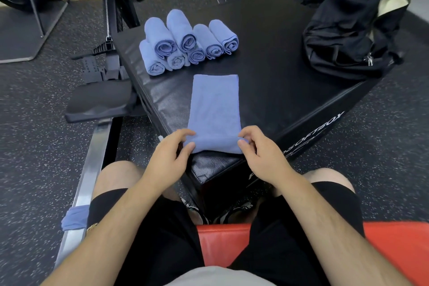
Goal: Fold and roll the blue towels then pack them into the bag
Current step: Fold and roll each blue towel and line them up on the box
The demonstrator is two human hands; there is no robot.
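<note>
A blue towel (214, 107), folded into a long strip, lies on the black soft box (278, 90) with its near end turned over at the box's corner. My left hand (170, 155) pinches that rolled end at its left side. My right hand (260, 153) pinches it at the right side. Several rolled blue towels (185, 44) are stacked at the box's far left. The black bag (348, 39) sits open on the far right of the box.
A rowing machine's rail (90, 169) and seat (99, 100) run along the left, with another blue towel (75, 217) draped over the rail. I sit on a red bench (222, 239). Weight plates and stands line the back wall.
</note>
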